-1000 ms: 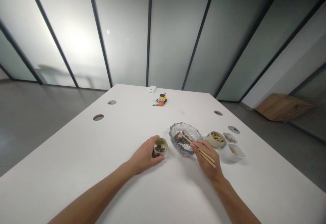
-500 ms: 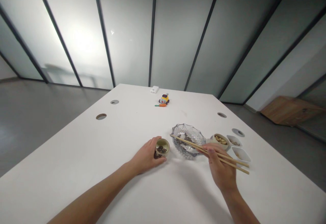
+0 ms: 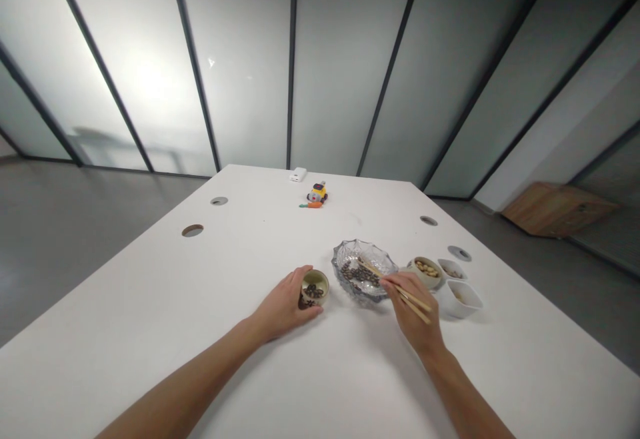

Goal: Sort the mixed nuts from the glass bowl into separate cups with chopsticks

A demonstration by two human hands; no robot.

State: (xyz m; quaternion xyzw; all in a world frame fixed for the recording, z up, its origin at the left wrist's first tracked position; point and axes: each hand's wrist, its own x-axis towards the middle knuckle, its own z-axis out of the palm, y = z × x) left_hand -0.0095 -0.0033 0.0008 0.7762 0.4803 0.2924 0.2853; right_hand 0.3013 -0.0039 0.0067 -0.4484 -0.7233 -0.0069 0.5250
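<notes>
Glass bowl point(image 3: 345, 282): right hand point(image 3: 414, 312) pinches chopsticks point(image 3: 413, 302), tips indistinct among dark beans point(image 3: 361, 274). Left hand point(image 3: 285, 306), fingers curved, grips cup point(image 3: 315, 287), partly hiding it.

A person's bare left hand point(image 3: 283, 307), slender with a slim wrist, appears left of a glass bowl point(image 3: 357, 250); the matching bare right hand point(image 3: 419, 322) is at the bowl's near right. Both forearms, the left point(image 3: 215, 367) and the right point(image 3: 463, 389), are uncovered and smooth, tapering toward the wrists. Fingernail detail is too small to discern.
</notes>
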